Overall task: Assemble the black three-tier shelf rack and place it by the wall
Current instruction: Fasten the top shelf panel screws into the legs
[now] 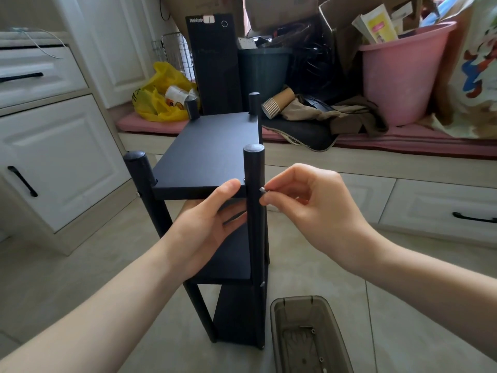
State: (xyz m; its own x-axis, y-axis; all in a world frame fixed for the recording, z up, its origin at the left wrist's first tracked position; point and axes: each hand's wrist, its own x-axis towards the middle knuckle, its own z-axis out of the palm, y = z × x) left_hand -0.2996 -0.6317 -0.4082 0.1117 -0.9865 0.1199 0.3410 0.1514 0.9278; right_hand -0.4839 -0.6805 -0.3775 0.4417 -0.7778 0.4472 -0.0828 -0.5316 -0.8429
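Rack stands upright on the tiled floor, directly in front of you, near white cabinets on your left. Matte black: three flat shelves stacked, a round post at each corner, capped tips rising above the top shelf. Your left hand grips the top shelf's front edge, thumb on top, fingers underneath. Your right hand pinches a small silver screw against the front right post. A clear brown tray lies on the floor just beside the rack's base.
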